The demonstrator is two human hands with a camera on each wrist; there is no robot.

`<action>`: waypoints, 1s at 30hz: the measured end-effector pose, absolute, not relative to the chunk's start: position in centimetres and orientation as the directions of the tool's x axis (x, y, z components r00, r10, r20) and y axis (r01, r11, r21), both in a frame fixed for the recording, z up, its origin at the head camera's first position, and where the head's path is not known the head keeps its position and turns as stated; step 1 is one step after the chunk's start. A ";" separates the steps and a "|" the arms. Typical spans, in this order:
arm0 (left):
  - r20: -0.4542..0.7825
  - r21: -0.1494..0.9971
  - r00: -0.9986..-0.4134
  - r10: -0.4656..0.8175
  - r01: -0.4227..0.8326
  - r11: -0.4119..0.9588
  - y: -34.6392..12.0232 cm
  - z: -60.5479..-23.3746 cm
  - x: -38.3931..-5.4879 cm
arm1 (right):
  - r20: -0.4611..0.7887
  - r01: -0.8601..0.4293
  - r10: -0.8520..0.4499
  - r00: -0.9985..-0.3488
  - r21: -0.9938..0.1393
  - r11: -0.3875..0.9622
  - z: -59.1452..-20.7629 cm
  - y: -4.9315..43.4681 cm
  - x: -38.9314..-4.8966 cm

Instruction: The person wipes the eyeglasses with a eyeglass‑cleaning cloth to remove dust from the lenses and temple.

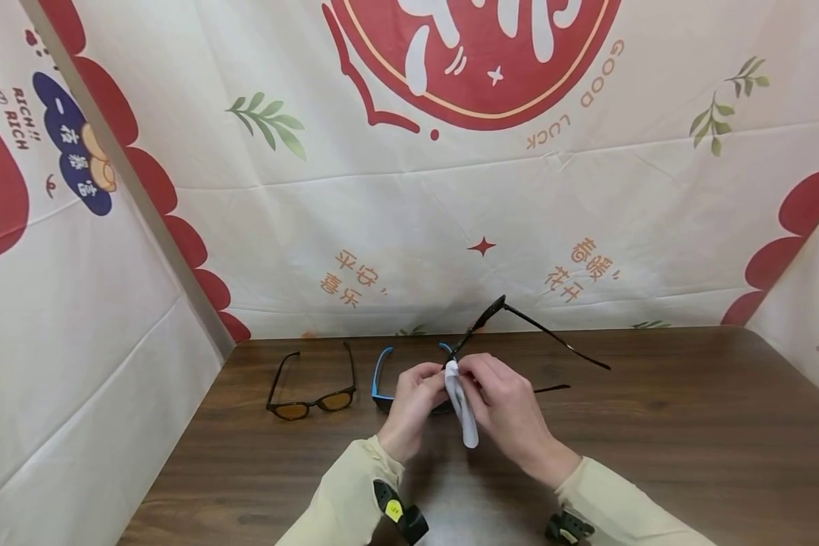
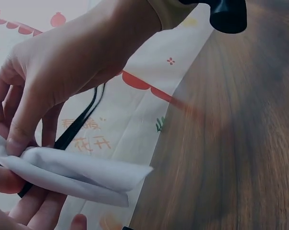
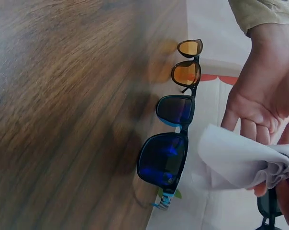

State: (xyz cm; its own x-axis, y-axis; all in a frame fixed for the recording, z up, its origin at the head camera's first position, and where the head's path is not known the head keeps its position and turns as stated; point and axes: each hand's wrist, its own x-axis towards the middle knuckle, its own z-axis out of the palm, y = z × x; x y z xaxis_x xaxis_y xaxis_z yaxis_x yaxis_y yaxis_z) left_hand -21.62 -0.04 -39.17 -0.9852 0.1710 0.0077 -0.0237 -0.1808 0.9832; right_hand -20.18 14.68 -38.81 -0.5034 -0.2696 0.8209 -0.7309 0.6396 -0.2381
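Black-framed glasses (image 1: 489,312) are held tilted above the table, their arms stretching to the right. A folded white cloth (image 1: 462,409) is wrapped over their lower part and hangs down between the hands. My left hand (image 1: 409,409) pinches the glasses' lower end at the cloth. My right hand (image 1: 508,413) pinches the cloth against the glasses from the other side. In the right wrist view, a dark lens (image 3: 269,203) shows below the cloth (image 3: 238,160). The covered lens and some fingertips are hidden.
Glasses with amber lenses (image 1: 292,411) rest on the wooden table (image 1: 655,447) at the left. Beside them, sunglasses with blue arms (image 1: 378,371) lie partly behind my hands; their dark blue lenses (image 3: 163,160) show in the right wrist view. A printed fabric backdrop (image 1: 409,212) rises behind the table.
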 end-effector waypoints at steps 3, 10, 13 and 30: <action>0.015 0.989 -0.989 0.149 -0.007 -0.146 -0.3 -39.2 -21.6 | 0.819 -0.718 -0.295 -0.493 -0.191 0.670 -38.7 15.2 -20.2; 0.053 0.981 -0.981 0.184 0.017 -0.195 -1.6 -39.5 -22.2 | 0.814 -0.710 -0.350 -0.464 -0.105 0.697 -38.7 17.9 -20.1; 0.058 0.981 -0.983 0.176 0.024 -0.191 -2.2 -39.6 -22.5 | 0.809 -0.706 -0.360 -0.465 -0.093 0.702 -38.8 19.1 -19.9; 0.037 0.999 -0.980 0.197 0.034 -0.021 -4.5 -39.3 -23.5 | 0.777 -0.682 -0.379 -0.502 -0.086 0.726 -37.5 24.7 -19.0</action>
State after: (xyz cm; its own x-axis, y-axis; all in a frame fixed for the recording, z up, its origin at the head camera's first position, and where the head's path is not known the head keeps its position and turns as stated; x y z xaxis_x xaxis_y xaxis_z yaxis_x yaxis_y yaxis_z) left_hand -23.55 -4.53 -39.30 -0.9796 0.1973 0.0372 0.0337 -0.0212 0.9992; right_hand -19.02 24.75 -37.54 -0.5022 -0.3789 0.7773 -0.6818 0.7264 -0.0865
